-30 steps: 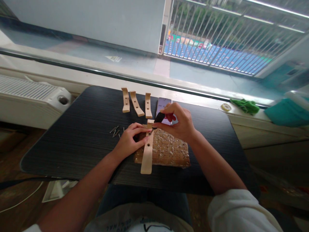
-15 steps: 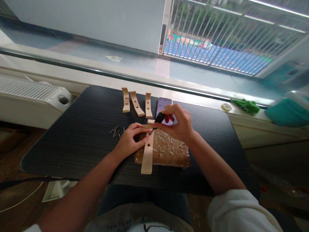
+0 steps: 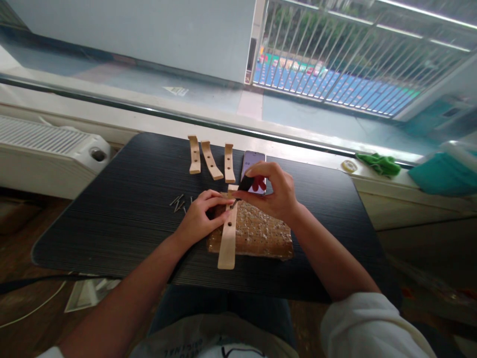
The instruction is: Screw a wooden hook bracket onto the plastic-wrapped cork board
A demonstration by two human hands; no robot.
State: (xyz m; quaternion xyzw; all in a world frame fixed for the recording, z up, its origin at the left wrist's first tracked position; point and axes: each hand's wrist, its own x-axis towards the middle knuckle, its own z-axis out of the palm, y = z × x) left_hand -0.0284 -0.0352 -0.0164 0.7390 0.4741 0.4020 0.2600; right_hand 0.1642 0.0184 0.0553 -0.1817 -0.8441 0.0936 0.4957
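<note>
A pale wooden hook (image 3: 226, 248) with drilled holes lies along the left part of a tape-wrapped cardboard block (image 3: 264, 236). My left hand (image 3: 203, 216) grips the hook near its upper hole, fingers and thumb closed at its edge. My right hand (image 3: 274, 191) is closed around the black handle of a screwdriver (image 3: 245, 184). Its shaft slants down to the upper hole, close to my left fingertips. Whether a screw sits under the tip is hidden. The lower hole shows bare.
Three more wooden hooks (image 3: 211, 161) lie at the back of the dark table (image 3: 112, 209). Several screws (image 3: 178, 203) are scattered left of the block. Behind my right hand lies a phone (image 3: 254, 158). A tape roll (image 3: 349, 165) and green cloth (image 3: 379, 163) rest on the windowsill.
My right fingers have shifted slightly around the screwdriver handle, which has turned a little. My left hand and the wooden hook stay in place.
</note>
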